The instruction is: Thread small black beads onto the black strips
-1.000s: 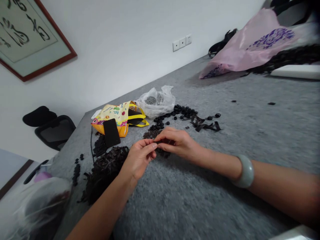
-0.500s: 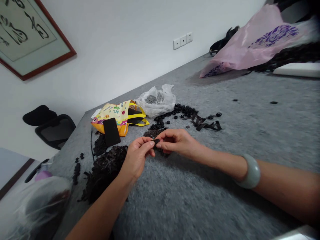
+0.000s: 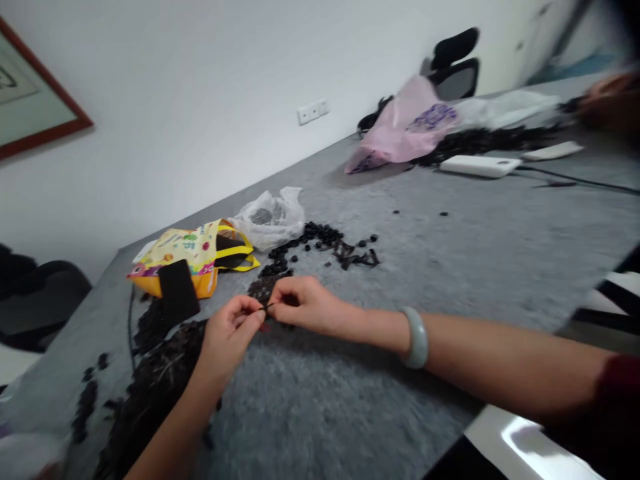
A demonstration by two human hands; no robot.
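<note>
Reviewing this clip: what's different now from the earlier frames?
The view has swung right: the things on the table sit farther left in the picture, and a cable by the white device has come into view. The small dark piece now shows thinner. Left hand and right hand still pinch it. Yellow bag and pink bag stayed put.

dark held piece (image 3: 267,307), purple-on-pink bag (image 3: 397,119), mottled grey table (image 3: 450,267)
</note>
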